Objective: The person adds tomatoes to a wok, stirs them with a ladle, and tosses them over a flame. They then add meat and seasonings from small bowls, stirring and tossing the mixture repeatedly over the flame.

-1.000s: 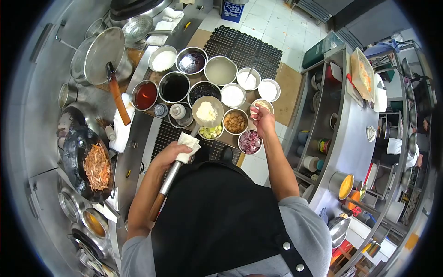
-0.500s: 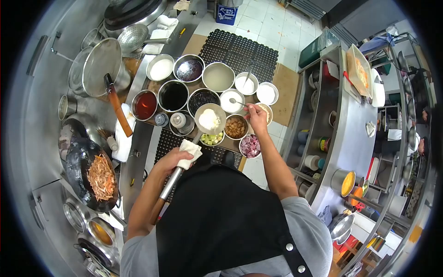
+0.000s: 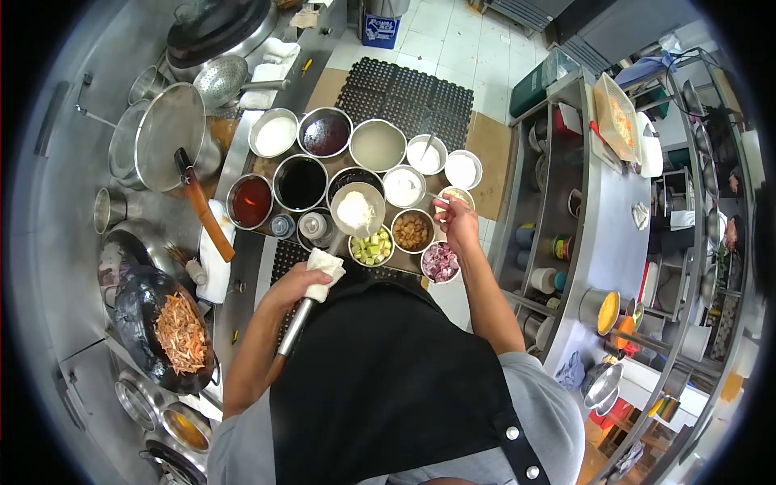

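Left hand (image 3: pixel 301 281) is gripping the ladle (image 3: pixel 356 212) handle through a white cloth (image 3: pixel 325 263), bowl hovering over the seasoning bowls (image 3: pixel 402 187) with white powder in it. Right hand (image 3: pixel 457 221) is pinching a small spoon (image 3: pixel 441 201), fingers closed. Best keeping the ladle level. Bowls are sitting rim-to-rim; wok (image 3: pixel 166 327) is sitting well apart on the left.

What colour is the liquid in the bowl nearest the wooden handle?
Red liquid, seen in the head view.

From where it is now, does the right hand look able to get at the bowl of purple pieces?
Probably yes. The right hand hovers just above the bowl of purple pieces, which sits uncovered at the near edge of the bowls. Nothing lies between them, though the hand seems to pinch a small spoon.
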